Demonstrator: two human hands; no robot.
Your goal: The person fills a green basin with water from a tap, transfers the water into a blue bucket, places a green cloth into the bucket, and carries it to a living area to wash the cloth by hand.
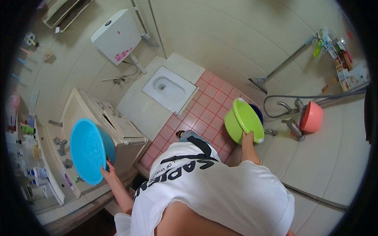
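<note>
My left hand (110,172) grips the near rim of a blue plastic basin (88,150). That basin is tilted over the washbasin counter, its inside facing up and to the left; drops or wet streaks seem to show on its inner wall. On the other side, my right hand (248,138) holds a lime-green plastic basin (240,124) by its rim, tipped on its side near the wall. Behind the green basin, part of a dark blue container (257,113) shows; the rest of it is hidden.
A squat toilet (169,88) is set in the floor ahead, beside pink tiles (206,100). A red basin (312,117) hangs by the wall taps (293,126). A floor squeegee (277,66) leans on the right wall. Bottles crowd the shelf (50,183) at left.
</note>
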